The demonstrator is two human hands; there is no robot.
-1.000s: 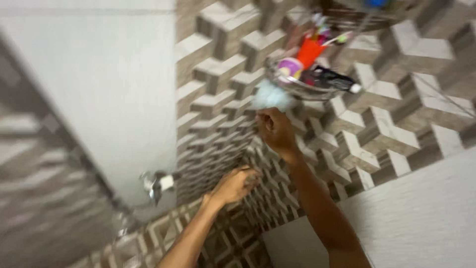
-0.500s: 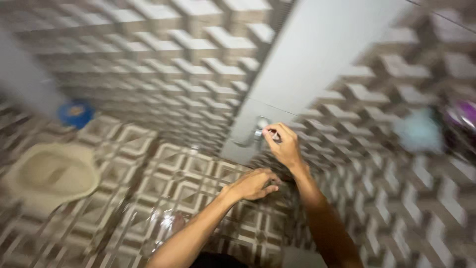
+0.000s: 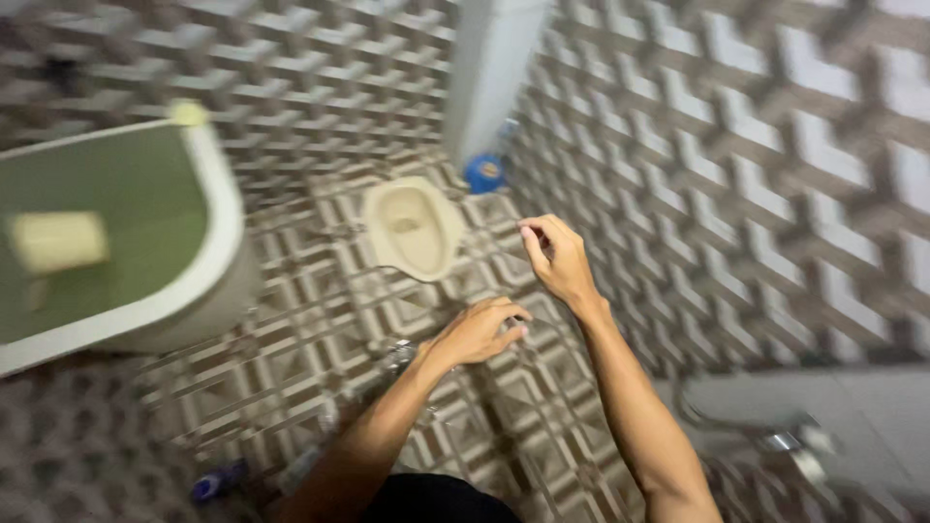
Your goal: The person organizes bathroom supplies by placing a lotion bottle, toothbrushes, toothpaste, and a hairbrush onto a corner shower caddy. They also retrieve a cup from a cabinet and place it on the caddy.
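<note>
Hands hang over the patterned floor tiles (image 3: 291, 358), both just short of the squat toilet pan (image 3: 415, 229), which I take as my landmark. My left hand (image 3: 477, 332) is loosely curled, holding nothing I can see. My right hand (image 3: 556, 258) is half open beside the pan, fingers bent and empty. Beyond the pan sits a blue container (image 3: 484, 173); left of it, a green tub (image 3: 116, 232).

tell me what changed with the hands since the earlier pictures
The right hand has come off the wall tap it gripped and now hangs open in the air. The view swung toward the squat toilet. The left hand stays loosely curled below it, holding nothing visible.
</note>
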